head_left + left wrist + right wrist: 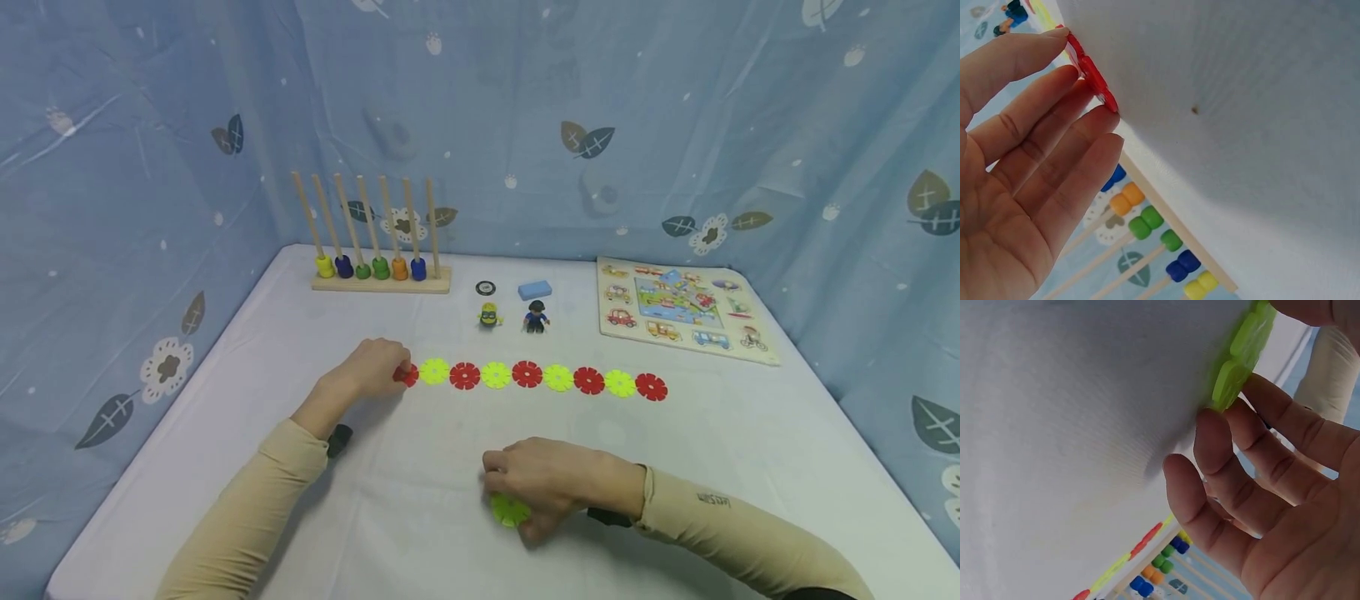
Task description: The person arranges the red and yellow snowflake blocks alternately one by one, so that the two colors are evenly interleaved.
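Note:
My left hand (377,368) is at the left end of a row of flower-shaped plastic discs, its thumb and fingertips around the edge of a red disc (1090,74) that lies on the white table. In the head view that hand partly covers the disc. Nearer the front, my right hand (551,479) grips a yellow-green disc (510,510) by its edge, thumb on one side and fingers on the other. In the right wrist view the yellow-green disc (1241,356) is tilted close over the cloth. Red and yellow discs (527,374) alternate along the row.
Behind the row stand a toy figure in a dark cap (536,317), a small yellow figure (489,315), a blue block (535,290) and a round black token (485,287). A wooden peg rack (382,283) is back left, a vehicle puzzle board (682,310) back right.

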Available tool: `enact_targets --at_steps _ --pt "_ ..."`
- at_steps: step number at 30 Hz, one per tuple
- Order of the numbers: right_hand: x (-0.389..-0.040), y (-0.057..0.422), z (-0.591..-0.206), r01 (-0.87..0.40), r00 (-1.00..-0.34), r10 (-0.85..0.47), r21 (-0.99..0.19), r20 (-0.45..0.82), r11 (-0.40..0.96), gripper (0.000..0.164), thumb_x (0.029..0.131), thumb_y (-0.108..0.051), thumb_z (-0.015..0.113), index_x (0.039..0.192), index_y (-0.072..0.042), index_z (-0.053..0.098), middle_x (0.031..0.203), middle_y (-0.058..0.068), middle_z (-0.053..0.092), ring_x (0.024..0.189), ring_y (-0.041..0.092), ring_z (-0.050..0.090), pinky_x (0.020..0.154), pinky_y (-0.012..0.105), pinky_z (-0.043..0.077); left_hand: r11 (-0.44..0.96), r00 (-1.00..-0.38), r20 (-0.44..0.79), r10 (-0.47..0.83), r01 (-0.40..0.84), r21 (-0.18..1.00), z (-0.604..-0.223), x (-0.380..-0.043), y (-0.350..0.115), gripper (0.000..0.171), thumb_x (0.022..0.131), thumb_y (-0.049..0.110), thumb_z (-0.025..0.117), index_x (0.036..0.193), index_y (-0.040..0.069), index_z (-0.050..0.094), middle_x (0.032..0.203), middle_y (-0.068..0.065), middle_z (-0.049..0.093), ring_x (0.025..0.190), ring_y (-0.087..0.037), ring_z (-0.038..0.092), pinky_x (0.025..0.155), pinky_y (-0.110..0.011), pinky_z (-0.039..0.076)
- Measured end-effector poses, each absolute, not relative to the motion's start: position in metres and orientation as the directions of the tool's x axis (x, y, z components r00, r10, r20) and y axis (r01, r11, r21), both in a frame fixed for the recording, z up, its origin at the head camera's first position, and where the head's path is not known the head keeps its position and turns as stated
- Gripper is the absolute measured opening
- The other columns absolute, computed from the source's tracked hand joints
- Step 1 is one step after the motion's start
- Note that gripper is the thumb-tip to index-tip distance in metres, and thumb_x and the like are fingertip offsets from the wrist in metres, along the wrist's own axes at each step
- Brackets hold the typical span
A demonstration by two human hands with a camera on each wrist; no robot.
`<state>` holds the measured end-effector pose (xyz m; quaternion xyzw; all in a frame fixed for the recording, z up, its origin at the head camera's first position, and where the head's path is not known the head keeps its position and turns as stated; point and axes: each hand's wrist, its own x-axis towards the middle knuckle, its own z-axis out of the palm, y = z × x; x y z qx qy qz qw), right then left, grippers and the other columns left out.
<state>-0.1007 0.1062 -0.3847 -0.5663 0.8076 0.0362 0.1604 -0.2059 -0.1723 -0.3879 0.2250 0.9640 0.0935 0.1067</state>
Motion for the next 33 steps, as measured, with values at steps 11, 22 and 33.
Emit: enact_targets --at_steps 11,22,33 --pt "-0.113 0.146 -0.373 -0.814 -0.513 -0.818 -0.154 -0.259 0.56 0.046 0.072 -0.042 0.079 0.111 -0.021 0.065 0.105 -0.008 0.062 0.087 0.003 0.057 0.085 0.025 0.053 0.875 -0.874 -0.144 0.464 0.427 0.228 -0.388 -0.206 -0.174 0.017 0.081 0.012 0.073 0.096 0.005 0.069 0.081 -0.003 0.064 0.072 -0.017 0.052 0.071 -0.032 0.048" --pt "-0.139 0.245 -0.366 -0.543 -0.818 -0.563 -0.16 -0.122 0.824 0.04 0.069 -0.03 0.079 0.105 -0.016 0.069 0.101 -0.004 0.064 0.075 0.005 0.052 0.068 0.025 0.049 0.877 -0.871 -0.168 0.462 0.421 0.232 -0.387 -0.207 -0.174 0.017 0.082 0.013 0.073 0.097 0.005 0.069 0.083 -0.003 0.065 0.073 -0.017 0.052 0.072 -0.032 0.048" --pt "-0.174 0.334 -0.377 -0.345 -0.928 -0.359 -0.133 -0.098 0.929 0.043 0.068 -0.03 0.079 0.102 -0.005 0.071 0.097 0.006 0.07 0.075 0.015 0.055 0.068 0.032 0.048 0.871 -0.866 -0.16 0.474 0.434 0.229 -0.388 -0.208 -0.175 0.017 0.082 0.014 0.074 0.096 0.005 0.069 0.082 -0.004 0.065 0.074 -0.017 0.053 0.073 -0.033 0.049"
